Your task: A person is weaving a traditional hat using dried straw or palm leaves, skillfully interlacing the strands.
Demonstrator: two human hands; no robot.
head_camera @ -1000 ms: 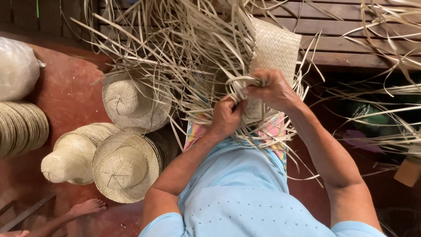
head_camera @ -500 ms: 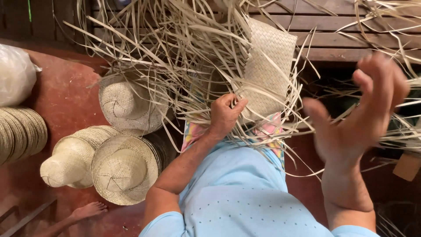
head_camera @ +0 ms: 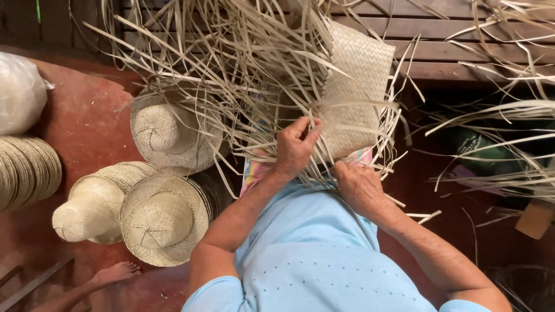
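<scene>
A woven palm panel [head_camera: 354, 95] is held over the lap, loose strips [head_camera: 231, 75] fanning out above it. The left hand [head_camera: 295, 147] is pinched shut on strips at its edge; the right hand [head_camera: 358, 188] is pressed below, its fingers hidden. Strips are best kept taut and flat. Finished hats [head_camera: 165, 216] are stacked on the red floor [head_camera: 87, 127].

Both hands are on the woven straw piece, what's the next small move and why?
Probably tuck the next loose strip into the weave. The left hand pinches strands at the woven panel edge, and the right hand steadies its bottom.
</scene>
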